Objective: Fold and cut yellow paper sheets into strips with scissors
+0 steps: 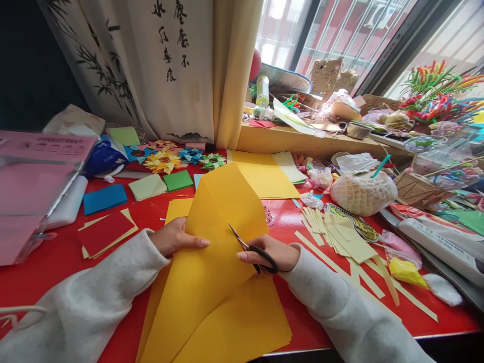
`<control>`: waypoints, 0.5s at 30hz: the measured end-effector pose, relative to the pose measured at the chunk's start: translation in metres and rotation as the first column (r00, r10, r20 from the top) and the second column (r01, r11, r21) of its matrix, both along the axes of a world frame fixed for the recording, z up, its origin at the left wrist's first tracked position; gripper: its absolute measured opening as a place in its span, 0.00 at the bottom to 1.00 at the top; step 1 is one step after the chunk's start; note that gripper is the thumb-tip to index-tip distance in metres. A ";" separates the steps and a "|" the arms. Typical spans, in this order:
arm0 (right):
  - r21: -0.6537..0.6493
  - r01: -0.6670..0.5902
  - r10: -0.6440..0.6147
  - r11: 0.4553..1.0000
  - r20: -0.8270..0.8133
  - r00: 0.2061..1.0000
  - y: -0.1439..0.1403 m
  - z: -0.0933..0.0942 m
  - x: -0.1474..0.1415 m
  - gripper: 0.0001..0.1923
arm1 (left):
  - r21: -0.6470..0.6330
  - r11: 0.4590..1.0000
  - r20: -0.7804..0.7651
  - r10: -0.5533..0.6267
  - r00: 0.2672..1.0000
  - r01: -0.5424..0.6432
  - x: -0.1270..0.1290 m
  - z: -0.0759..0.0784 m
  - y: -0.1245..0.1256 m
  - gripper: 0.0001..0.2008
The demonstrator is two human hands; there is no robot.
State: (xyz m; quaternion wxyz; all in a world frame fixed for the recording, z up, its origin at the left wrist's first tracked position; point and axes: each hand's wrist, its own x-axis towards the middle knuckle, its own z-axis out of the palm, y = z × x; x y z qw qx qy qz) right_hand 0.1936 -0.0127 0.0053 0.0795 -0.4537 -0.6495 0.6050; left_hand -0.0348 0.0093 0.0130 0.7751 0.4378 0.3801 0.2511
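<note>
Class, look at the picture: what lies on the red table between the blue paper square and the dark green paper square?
In the head view, a stack of pale green paper squares lies between the blue square and the dark green square.

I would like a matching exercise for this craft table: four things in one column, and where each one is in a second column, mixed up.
Things:
1. scissors
2. orange paper sheet
3. blue paper square
4. pale yellow strips

Places:
A. flat on the red table, left of the hands
B. in the right hand, blades at the sheet's edge
C. lying on the table right of the hands
D. held up by the left hand

Pairs: 1-B, 2-D, 3-A, 4-C
</note>
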 end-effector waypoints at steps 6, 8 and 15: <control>0.030 0.012 -0.011 0.999 -0.044 0.999 -0.001 -0.004 0.000 0.22 | -0.004 0.994 -0.060 0.109 0.992 -0.109 0.001 0.001 -0.001 0.19; 0.042 0.008 -0.006 0.999 -0.041 0.999 -0.001 -0.003 -0.001 0.22 | -0.006 0.993 -0.069 0.118 0.991 -0.119 0.001 0.001 -0.001 0.19; 0.054 0.013 -0.012 0.998 -0.033 0.999 -0.004 0.000 -0.004 0.21 | -0.016 0.994 -0.081 0.104 0.991 -0.105 0.003 0.002 -0.003 0.18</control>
